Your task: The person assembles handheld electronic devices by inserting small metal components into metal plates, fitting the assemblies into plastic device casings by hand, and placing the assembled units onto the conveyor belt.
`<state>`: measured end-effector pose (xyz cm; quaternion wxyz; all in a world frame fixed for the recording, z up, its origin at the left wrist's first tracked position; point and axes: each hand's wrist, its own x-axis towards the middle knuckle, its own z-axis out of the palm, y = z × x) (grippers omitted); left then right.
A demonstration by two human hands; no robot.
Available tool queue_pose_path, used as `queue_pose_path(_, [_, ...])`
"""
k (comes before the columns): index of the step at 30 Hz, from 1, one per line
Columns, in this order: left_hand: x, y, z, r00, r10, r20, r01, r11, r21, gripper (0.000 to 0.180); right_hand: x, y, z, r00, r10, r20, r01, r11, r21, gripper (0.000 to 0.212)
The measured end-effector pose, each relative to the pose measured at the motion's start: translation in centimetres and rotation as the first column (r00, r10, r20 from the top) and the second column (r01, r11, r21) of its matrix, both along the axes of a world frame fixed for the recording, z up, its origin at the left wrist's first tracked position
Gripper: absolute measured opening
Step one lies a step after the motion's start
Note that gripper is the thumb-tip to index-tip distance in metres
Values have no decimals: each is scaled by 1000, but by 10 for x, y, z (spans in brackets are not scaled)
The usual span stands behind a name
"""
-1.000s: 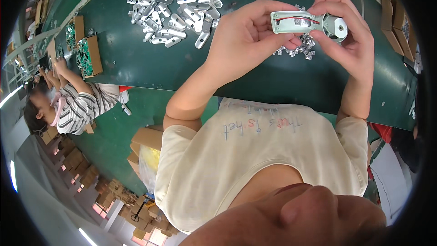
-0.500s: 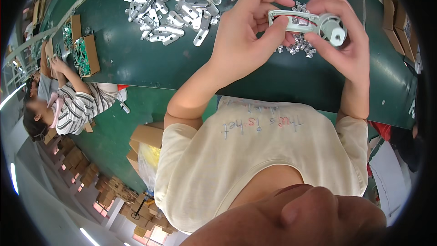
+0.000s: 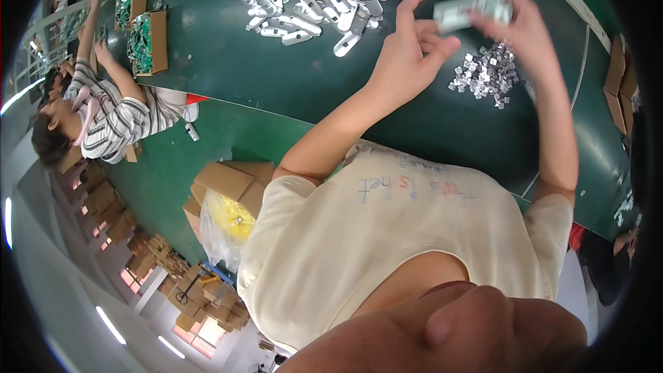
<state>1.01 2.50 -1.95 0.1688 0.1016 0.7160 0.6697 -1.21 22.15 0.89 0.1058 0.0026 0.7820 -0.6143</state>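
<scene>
In my right hand [image 3: 526,33] is a pale green plastic housing [image 3: 453,15], long with a rounded end, raised over the table and smeared by motion. My fingers close around its round end. Just left of the housing, my left hand [image 3: 406,62] is empty, its thumb and fingers apart. Whether a fingertip touches the housing's near end I cannot tell. Below the housing lies a heap of small shiny metal pieces [image 3: 483,74]. Farther left a pile of oblong silver metal plates [image 3: 324,1] covers part of the dark green table [image 3: 276,76].
Cardboard boxes of green parts [image 3: 158,43] stand at the table's left, beside a co-worker in a striped top [image 3: 117,121]. Another cardboard box [image 3: 613,86] is at the right edge. On the floor, an open carton [image 3: 228,181] holds a plastic bag with yellow contents.
My left hand has let go of the housing and opened. My right hand has carried the housing up and away from the small metal pieces. The view has shifted.
</scene>
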Motion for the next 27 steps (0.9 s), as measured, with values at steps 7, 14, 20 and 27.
queue_pose_path(7, [1,-73,5,868,-80,-491,-353,596,-721,21,-203,100,-63,839,-509,-192,465,854,-234,30])
queue_pose_path(14, [-10,-71,3,963,-36,-269,-165,708,-686,17,-127,95,-34,967,-174,-184,212,954,212,42])
queue_pose_path(20, [-22,-39,14,991,32,128,-33,999,4,18,23,9,-4,900,392,-191,-243,814,527,11])
queue_pose_path(27, [-23,-7,19,993,-65,103,29,947,320,13,51,-9,-24,975,206,-87,-98,744,661,14])
